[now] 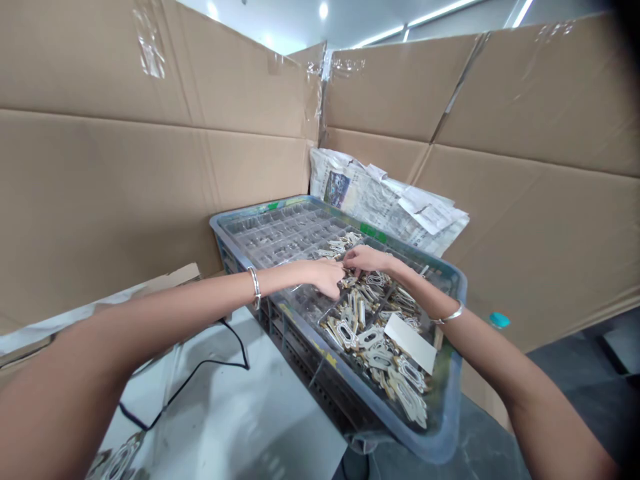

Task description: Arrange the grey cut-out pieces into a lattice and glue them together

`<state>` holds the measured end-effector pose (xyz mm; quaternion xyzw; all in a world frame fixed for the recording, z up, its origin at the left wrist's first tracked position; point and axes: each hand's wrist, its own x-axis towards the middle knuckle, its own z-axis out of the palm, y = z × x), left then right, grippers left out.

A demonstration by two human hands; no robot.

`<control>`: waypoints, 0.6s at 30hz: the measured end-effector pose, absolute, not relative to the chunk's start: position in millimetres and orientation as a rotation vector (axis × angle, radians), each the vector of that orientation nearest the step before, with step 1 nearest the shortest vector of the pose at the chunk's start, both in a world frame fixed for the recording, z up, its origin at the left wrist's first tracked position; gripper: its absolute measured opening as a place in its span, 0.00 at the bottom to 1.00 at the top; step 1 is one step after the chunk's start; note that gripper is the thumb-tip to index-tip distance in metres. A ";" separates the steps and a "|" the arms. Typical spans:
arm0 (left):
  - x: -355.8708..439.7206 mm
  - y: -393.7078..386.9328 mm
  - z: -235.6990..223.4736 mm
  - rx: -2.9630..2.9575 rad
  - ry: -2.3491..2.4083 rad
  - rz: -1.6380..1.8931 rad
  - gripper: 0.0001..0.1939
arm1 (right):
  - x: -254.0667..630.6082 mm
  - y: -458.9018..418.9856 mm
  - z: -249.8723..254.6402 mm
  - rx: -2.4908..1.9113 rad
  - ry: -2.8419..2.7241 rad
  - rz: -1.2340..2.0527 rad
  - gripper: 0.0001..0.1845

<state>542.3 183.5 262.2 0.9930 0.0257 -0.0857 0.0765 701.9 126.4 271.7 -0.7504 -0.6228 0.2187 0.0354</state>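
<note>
L hand (325, 277) & R hand (369, 259) meet over centre of blue-grey tray (425, 443), both reaching in from near side. Metal bangle on each wrist. L fingers (339, 275) together, tips angled down at a divider; R fingers (354, 261) curled down, tips close to L's. Tips partly hidden: cannot tell if either hand is clamped on a piece.

Flat cut-out pieces (380, 360), oval-holed, pale w/ gold-brown edges, lie heaped in near cpts of tray, w/ a thinner group just beyond hands. White card strip (410, 343) rests on heap, R side. Far part of tray holds clear plastic cells (270, 233).

Handling note: heaped pieces overlap & look liable to snag; approx. best taken singly by edge, fingertips only, w/ other hand steadying neighbours.

Surroundings: crumpled newspaper (370, 193) behind tray, taped cardboard walls (150, 193) on far sides, black cable (200, 377) on pale table (240, 413) at L, teal cap (499, 320) just past tray's R rim.
</note>
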 end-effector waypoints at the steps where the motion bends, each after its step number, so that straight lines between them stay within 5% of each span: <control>1: 544.7 183.2 262.7 2.988 0.070 -0.287 0.16 | 702.5 126.9 270.3 -2.311 -1.917 0.643 0.15; 12: 554.5 190.1 269.7 3.086 0.086 -0.384 0.35 | 698.7 128.9 263.6 -2.334 -1.985 0.276 0.16; 18: 542.2 189.1 264.5 3.091 -0.032 -0.263 0.25 | 695.1 124.6 267.6 -2.349 -2.029 0.235 0.16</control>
